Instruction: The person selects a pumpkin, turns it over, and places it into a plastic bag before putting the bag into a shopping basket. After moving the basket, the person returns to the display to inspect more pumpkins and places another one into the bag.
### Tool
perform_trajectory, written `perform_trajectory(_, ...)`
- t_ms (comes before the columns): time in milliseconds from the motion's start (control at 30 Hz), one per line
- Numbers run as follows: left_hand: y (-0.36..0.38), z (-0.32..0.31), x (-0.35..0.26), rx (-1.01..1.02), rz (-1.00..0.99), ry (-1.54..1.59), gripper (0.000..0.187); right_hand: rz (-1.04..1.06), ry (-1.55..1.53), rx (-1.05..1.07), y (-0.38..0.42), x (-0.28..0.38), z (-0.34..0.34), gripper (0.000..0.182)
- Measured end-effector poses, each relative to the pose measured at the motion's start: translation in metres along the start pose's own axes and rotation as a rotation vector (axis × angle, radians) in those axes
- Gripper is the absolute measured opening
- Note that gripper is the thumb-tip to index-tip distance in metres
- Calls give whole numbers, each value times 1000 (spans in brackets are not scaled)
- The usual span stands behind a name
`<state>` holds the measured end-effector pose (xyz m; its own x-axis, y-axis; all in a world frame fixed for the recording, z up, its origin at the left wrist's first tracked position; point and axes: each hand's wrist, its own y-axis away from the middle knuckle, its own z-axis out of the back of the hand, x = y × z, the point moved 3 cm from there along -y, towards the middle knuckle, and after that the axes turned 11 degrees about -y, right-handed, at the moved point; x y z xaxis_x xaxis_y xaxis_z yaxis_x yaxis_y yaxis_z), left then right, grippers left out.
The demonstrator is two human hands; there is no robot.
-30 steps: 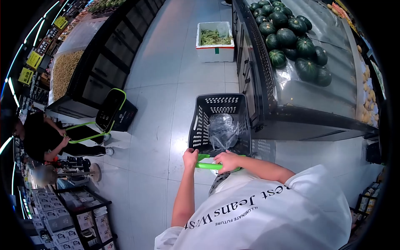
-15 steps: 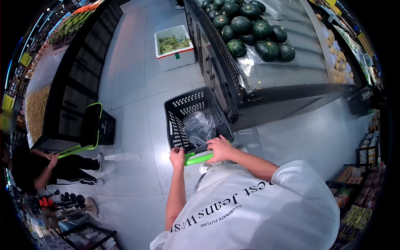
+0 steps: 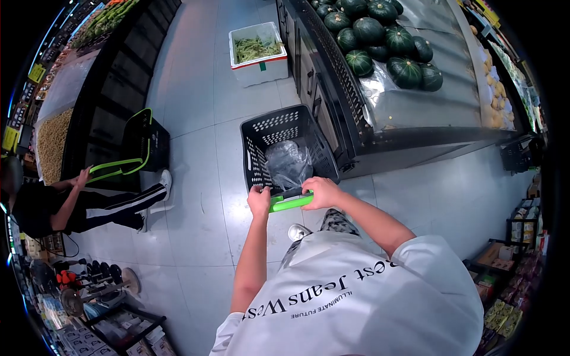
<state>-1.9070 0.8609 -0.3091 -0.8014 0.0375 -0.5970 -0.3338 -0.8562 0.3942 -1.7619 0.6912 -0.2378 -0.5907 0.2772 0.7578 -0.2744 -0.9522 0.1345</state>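
Note:
Just in front of my body stands a black shopping basket with perforated walls. A crumpled clear plastic bag lies inside it. The basket's green handle points toward me. My left hand is closed around the handle's left end. At the other end, my right hand grips the same handle, its fingers curled over the green bar. Parts of the fingers on both hands are hidden.
Dark green pumpkins fill a display stand ahead right. A white foam box of green trimmings sits on the floor ahead. At left, another person holds a second black basket by its green handle.
The basket, with my hands still on its handle, appears slightly higher in view. The foam box and pumpkins have shifted up and right. The other person has stepped forward with their basket.

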Motion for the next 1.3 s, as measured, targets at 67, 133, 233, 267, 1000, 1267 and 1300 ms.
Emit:
perform_trajectory(67, -11, -2, -1, -5, -12, -10, 35, -19, -4, 4, -7, -4, 2, 45)
perform_trajectory(133, -22, -3, -6, 22, -26, -12, 36, -23, 0, 6, -18, -7, 7, 45)
perform_trajectory(233, -40, -6, -19, 40, -33, -11, 36, -20, 7, 4, -33, -13, 16, 45)
perform_trajectory(267, -46, -5, -24, 53, -35, -16, 35, -41, 10, 8, -40, -15, 18, 44)
perform_trajectory(1000, -229, -15, -147, 110, -57, -71, 28, -147, -225, 299, -237, -99, 100, 52)
perform_trajectory(1267, -319, -10, -178, 225, -22, -300, 36, -335, -366, 415, -303, -110, 113, 58)
perform_trajectory(1300, -326, -13, -183, 211, -23, -285, 36, -322, -360, 417, -311, -115, 121, 57)
